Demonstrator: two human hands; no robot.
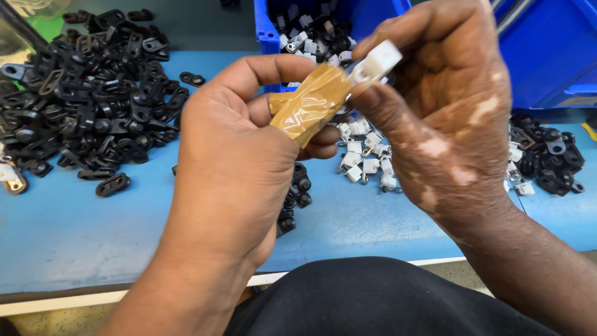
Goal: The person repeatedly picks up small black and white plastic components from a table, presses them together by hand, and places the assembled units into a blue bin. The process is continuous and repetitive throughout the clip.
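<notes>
My left hand (pixel 236 168) is raised over the blue table and grips a short tool whose handle is wrapped in brown tape (pixel 311 102). My right hand (pixel 448 106) pinches a small white plastic clip (pixel 378 62) between thumb and fingers and holds it against the tip of the taped tool. The tool's tip is hidden between the clip and my fingers.
A large heap of black plastic clips (pixel 87 93) covers the left of the blue table (pixel 74 230). Several white clips (pixel 367 155) lie under my hands, and a few black ones (pixel 295 193) beside them. A blue bin (pixel 270 31) holds mixed parts; more clips (pixel 547 162) lie at right.
</notes>
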